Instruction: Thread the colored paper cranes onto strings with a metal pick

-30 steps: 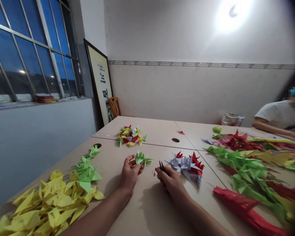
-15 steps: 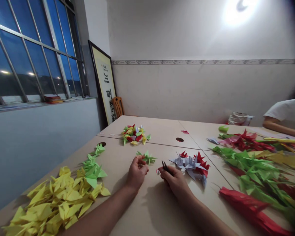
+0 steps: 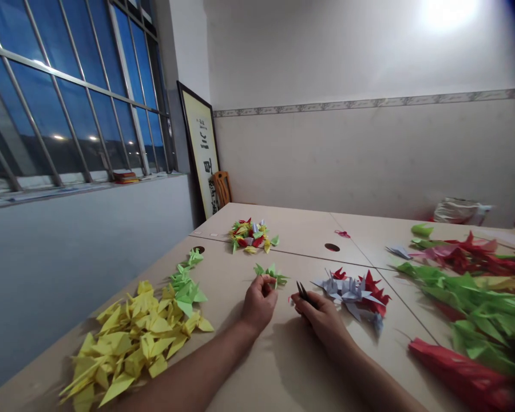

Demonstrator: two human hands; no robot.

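My left hand is closed in a pinch on a light green origami crane just above the table. My right hand is wrapped round small dark thread snips, their two pointed tips slightly apart and aimed up and away from me. A bit of reddish thread shows at the right fingertips; where it leads is too fine to see. Right of this hand lies a cluster of grey-white cranes with red cranes beside them.
Yellow cranes are heaped at front left, with green cranes behind. A mixed-colour bunch of cranes sits farther back. Green folded paper and a red bundle cover the right. A hole pierces the table.
The view has turned left, so everything appears shifted right, and the person at the far right is mostly out of frame. Both hands keep their hold, with little movement.
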